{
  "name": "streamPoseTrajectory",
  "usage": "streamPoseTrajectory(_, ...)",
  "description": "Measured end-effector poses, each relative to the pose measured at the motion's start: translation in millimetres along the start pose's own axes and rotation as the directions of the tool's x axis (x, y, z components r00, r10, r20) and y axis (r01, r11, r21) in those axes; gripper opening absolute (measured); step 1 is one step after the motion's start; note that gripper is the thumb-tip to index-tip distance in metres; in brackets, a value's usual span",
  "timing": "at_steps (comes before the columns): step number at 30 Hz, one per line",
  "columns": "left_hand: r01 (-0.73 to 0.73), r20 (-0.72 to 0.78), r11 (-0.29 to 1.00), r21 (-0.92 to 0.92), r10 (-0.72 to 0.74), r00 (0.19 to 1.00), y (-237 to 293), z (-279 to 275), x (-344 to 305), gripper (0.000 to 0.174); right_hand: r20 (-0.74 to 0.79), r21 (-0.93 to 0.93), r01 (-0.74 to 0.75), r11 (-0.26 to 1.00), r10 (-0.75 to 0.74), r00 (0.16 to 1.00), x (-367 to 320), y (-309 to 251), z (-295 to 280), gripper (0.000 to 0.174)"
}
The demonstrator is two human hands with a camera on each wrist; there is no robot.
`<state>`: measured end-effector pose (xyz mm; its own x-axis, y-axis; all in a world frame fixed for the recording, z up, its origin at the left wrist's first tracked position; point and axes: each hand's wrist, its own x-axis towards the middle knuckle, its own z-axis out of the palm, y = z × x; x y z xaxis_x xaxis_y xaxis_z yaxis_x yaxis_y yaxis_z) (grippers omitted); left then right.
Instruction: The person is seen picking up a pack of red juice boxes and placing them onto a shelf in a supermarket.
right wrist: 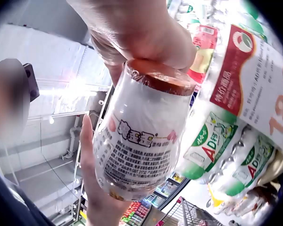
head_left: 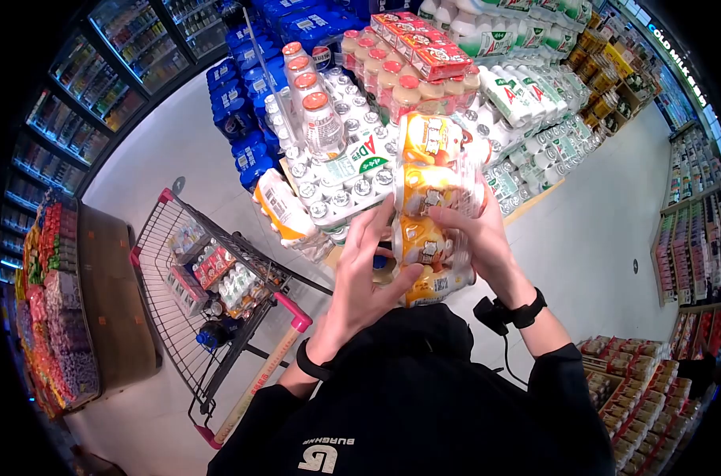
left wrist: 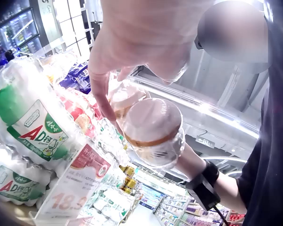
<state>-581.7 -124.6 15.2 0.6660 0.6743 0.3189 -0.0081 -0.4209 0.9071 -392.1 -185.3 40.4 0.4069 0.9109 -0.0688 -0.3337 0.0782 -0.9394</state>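
Note:
A shrink-wrapped pack of orange-and-white bottles is held up in front of the body. The right hand grips its right side, thumb across the labels. At its lower left is the left hand, fingers bent around that side, thumb on the wrap. In the left wrist view a white bottle end shows below the left hand. The right wrist view shows a printed bottle with an orange cap under the right hand.
Behind the pack stands a display of wrapped AD milk bottles, with orange-capped bottles and a red box pack on top. A shopping cart holding goods is at the left. A price sign stands before the milk packs.

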Motion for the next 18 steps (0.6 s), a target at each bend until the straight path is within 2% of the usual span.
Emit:
streamPoseTrajectory(1, -0.055, -0.021, 0.997, 0.059, 0.057, 0.998, -1.8, 0.0, 2.6, 0.085, -0.016, -0.101, 0.039, 0.994, -0.041, 0.999, 6.7, -15.3, 6.6, 0.067)
streamPoseTrajectory(2, -0.110, -0.039, 0.987, 0.119, 0.115, 0.993, -4.9, 0.7, 5.5, 0.086, -0.010, -0.127, 0.050, 0.991, -0.052, 0.999, 15.8, -27.0, 11.0, 0.070)
streamPoseTrajectory(3, -0.161, -0.051, 0.971, 0.178, 0.173, 0.984, -7.1, 1.2, 8.0, 0.086, -0.034, -0.246, 0.056, 0.968, -0.066, 0.997, 25.3, -41.4, 15.9, 0.075)
streamPoseTrajectory(4, -0.138, -0.061, 0.978, 0.156, 0.149, 0.987, -5.7, 0.3, 11.3, 0.087, -0.015, -0.320, 0.099, 0.942, -0.109, 0.994, 37.6, -51.7, 17.6, 0.077)
streamPoseTrajectory(7, -0.171, -0.153, 0.902, 0.397, 0.249, 0.956, -20.8, -4.2, 21.2, 0.084, 0.110, -0.517, 0.227, 0.825, -0.199, 0.974, 80.6, -76.0, 24.7, 0.087)
streamPoseTrajectory(8, -0.154, -0.236, 0.933, 0.325, 0.237, 0.942, -26.3, -4.6, 25.1, 0.079, 0.122, -0.601, 0.254, 0.758, -0.227, 0.966, 91.1, -87.3, 32.7, 0.089)
streamPoseTrajectory(9, -0.137, -0.276, 0.922, 0.361, 0.246, 0.929, -30.7, -8.1, 29.3, 0.077, 0.102, -0.700, 0.244, 0.671, -0.244, 0.964, 100.3, -94.9, 39.6, 0.091)
streamPoseTrajectory(12, -0.080, -0.398, 0.890, 0.450, 0.280, 0.874, -44.1, -23.4, 45.4, 0.070, 0.199, -0.844, 0.284, 0.455, -0.227, 0.953, 145.8, -108.9, 46.9, 0.095)
streamPoseTrajectory(14, -0.064, -0.395, 0.869, 0.491, 0.287, 0.873, -49.3, -32.7, 53.1, 0.068, 0.217, -0.889, 0.282, 0.362, -0.211, 0.953, 159.8, -117.6, 63.2, 0.099)
streamPoseTrajectory(15, -0.056, -0.392, 0.858, 0.511, 0.291, 0.873, -51.0, -35.2, 56.3, 0.067, 0.211, -0.919, 0.260, 0.296, -0.189, 0.959, 173.1, -117.9, 67.7, 0.085)
streamPoseTrajectory(17, -0.075, -0.396, 0.866, 0.494, 0.301, 0.867, -49.8, -35.0, 61.9, 0.062, 0.219, -0.821, 0.240, 0.519, -0.102, 0.970, 191.6, -116.9, 78.9, 0.079)
streamPoseTrajectory(18, -0.079, -0.385, 0.855, 0.512, 0.311, 0.869, -48.3, -34.1, 63.5, 0.061, 0.185, -0.880, 0.210, 0.426, -0.101, 0.978, 191.6, -122.1, 91.6, 0.069)
